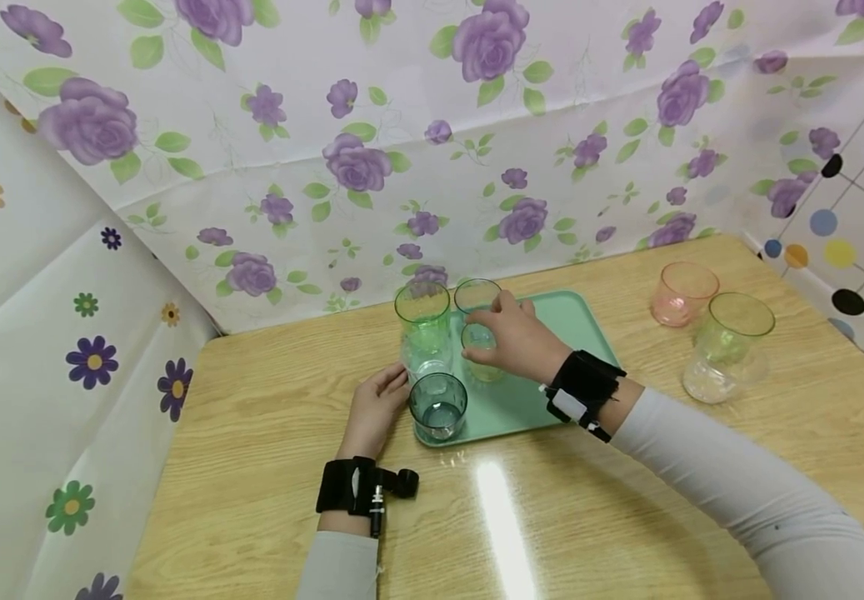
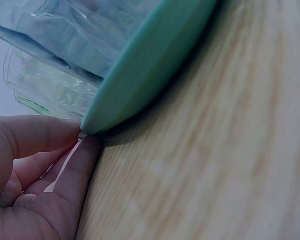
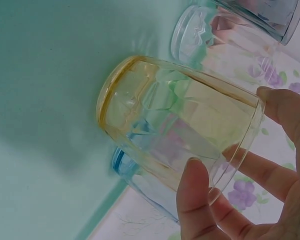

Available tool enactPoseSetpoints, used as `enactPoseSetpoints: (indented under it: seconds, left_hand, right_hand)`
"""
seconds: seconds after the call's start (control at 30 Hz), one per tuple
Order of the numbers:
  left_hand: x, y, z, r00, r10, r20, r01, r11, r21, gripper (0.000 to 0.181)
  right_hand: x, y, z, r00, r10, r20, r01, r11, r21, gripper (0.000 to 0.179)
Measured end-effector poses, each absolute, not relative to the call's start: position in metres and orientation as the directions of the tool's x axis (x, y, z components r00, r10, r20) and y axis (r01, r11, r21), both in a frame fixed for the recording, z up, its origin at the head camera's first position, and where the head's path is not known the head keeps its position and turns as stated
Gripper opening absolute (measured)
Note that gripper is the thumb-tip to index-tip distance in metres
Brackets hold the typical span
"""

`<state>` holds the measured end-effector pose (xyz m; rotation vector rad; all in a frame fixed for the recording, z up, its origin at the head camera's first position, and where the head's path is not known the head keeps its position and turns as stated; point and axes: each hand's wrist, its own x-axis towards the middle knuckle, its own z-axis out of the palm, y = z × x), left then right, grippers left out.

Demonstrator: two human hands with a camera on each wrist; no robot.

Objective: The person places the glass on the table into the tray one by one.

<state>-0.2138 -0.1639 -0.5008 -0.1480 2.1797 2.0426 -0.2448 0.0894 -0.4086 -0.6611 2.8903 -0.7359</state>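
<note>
My left hand [image 1: 377, 408] is at the left side of the green tray [image 1: 521, 412]. In the left wrist view its thumb and fingers pinch the tray's rim [image 2: 145, 75]. Over the tray, my right hand [image 1: 517, 337] holds a pale yellow-tinted glass [image 3: 190, 110] by its rim, thumb on one side and fingers on the other. Whether that glass's base touches the tray, I cannot tell. Along the tray's left side stand a tall green-rimmed glass [image 1: 426, 325] and a dark grey-blue glass [image 1: 439, 408]. Behind the right hand is another glass [image 1: 476, 293], partly hidden; a blue base [image 3: 122, 162] shows in the right wrist view.
On the wooden table [image 1: 274, 467], right of the tray, stand a pink glass [image 1: 682, 296] and a taller yellow-green-rimmed glass [image 1: 727, 350]. A flower-patterned sheet [image 1: 372, 208] hangs behind the table, close to the tray's back edge.
</note>
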Motion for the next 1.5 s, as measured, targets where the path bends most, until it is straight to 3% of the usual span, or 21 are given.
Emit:
enactPoseSetpoints:
  seconds: [0.9, 1.5]
  left_hand:
    - [-0.214, -0.168, -0.505, -0.982, 0.04, -0.185, -0.183, 0.064, 0.981, 0.049]
    - [-0.216, -0.165, -0.505, -0.983, 0.031, -0.182, -0.18, 0.059, 0.982, 0.048]
  right_hand:
    - [-0.236, 0.098, -0.402, -0.912, -0.403, 0.072, -0.386, 0.786, -0.484, 0.049]
    - [-0.206, 0.183, -0.367, -0.941, -0.331, 0.074, -0.33, 0.845, -0.421, 0.049]
